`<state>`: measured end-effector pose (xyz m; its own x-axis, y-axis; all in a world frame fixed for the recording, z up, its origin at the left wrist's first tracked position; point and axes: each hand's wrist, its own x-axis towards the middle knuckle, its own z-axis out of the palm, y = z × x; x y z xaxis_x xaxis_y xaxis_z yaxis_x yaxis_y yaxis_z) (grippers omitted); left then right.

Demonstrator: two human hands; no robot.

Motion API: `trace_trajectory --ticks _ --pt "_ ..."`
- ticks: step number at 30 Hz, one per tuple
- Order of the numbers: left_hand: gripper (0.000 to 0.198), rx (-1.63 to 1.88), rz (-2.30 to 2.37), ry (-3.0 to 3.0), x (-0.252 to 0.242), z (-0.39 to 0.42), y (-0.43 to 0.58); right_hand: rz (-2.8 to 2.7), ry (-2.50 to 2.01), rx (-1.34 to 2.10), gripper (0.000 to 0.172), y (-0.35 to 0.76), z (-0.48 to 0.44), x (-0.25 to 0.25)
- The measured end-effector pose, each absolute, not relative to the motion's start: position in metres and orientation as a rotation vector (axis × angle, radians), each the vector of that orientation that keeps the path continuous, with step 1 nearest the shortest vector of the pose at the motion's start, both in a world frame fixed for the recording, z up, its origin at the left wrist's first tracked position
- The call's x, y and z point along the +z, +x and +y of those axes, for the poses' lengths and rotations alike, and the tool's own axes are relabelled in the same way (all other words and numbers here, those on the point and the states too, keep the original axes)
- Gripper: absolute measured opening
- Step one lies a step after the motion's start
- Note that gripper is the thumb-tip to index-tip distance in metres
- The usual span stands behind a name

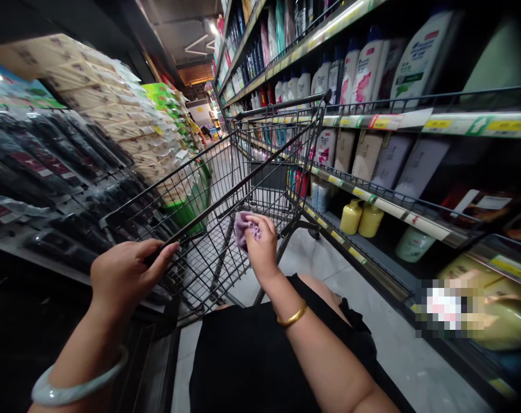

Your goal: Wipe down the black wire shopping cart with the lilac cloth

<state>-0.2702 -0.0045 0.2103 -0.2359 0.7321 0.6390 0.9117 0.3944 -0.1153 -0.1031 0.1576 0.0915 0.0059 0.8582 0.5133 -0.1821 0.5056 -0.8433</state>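
A wire shopping cart with a dark frame stands in front of me, tilted across the view. My left hand is closed around the cart's near top rail at the left. In my right hand is a crumpled purple cloth, held against or just beside the cart's wire side. Whether the cloth touches the wires cannot be made out. The cart's basket shows only wire mesh inside.
Shelves of shampoo bottles line the right side, with yellow pump bottles low down. Packaged goods hang at the left, beside stacked packs. Grey floor tiles show beneath the cart.
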Motion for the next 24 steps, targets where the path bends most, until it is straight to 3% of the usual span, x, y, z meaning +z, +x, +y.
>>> trace_trajectory --ticks 8,15,19,24 --pt "0.055 -0.237 -2.058 -1.436 0.216 -0.002 -0.262 -1.706 -0.081 0.749 0.023 -0.108 0.110 0.115" --pt "0.054 -0.279 -2.005 -1.400 0.212 -0.004 -0.229 -1.392 -0.537 0.678 0.024 -0.088 0.160 0.115" --pt "0.064 -0.479 -1.982 -1.269 0.202 0.003 -0.226 -1.536 -0.289 0.499 0.020 -0.085 0.158 0.166" --pt "0.062 -0.550 -1.900 -1.261 0.197 0.004 -0.234 -2.090 -0.007 0.339 0.019 -0.122 0.145 0.253"
